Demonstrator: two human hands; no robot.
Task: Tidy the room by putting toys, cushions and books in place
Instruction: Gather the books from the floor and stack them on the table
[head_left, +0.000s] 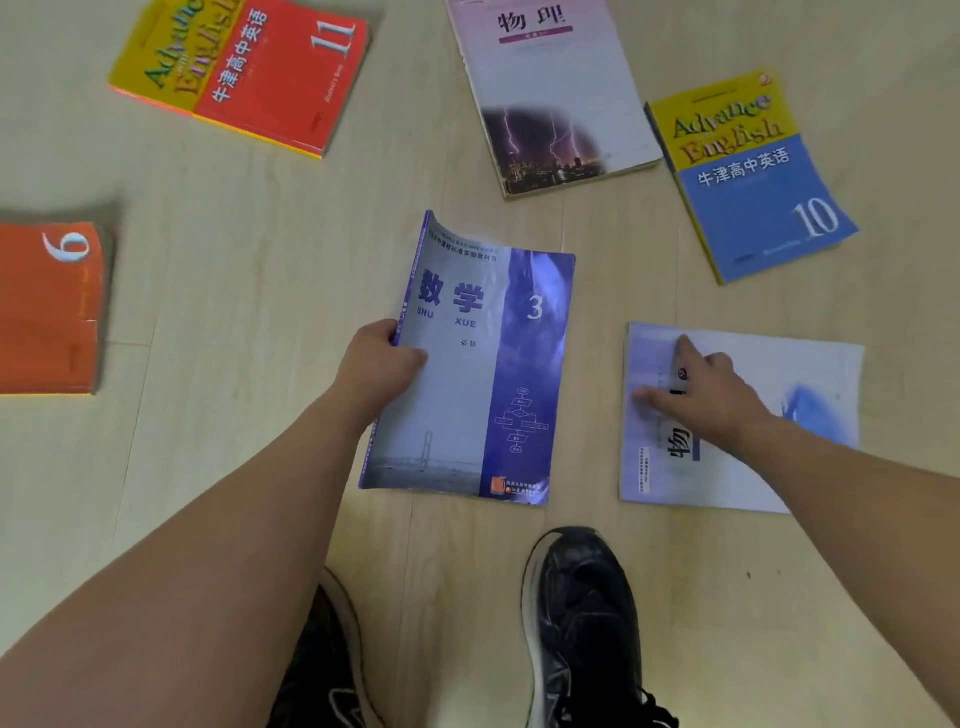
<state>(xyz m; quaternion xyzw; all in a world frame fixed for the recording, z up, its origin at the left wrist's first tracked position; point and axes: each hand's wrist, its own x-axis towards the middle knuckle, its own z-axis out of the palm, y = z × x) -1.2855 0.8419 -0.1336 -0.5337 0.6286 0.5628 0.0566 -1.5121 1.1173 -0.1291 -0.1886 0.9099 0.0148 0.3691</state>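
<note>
Books scattered flat on a pale wood floor (234, 249), covers up. Left hand (376, 366) grips the spine edge of the purple-grey maths book (467, 374), thumb on the cover, fingers curled under; cover reads "数学", "SHU XUE", "3", "必修", with a flowchart graphic and a bridge photo, top-left corner curling up. Right hand (698, 387) lies spread on the pale blue-white book (769, 415) at right, fingers straight and touching the cover, not curled round it; "物" readable sideways, rest hidden by the hand. Pink-grey physics book (550, 93) at top centre: "物理", lightning photo. Just beside it, blue and yellow book (748, 176): "Advance English", "牛津高中英语", "10". Top left, red and yellow book (244, 73): "Advance English", "牛津高中英语", "11". Far left, orange book (49, 306) marked "6", partly cut off by the frame. Black shoe (584, 623) below the maths book; second shoe (327, 654) mostly hidden behind the left forearm.
</note>
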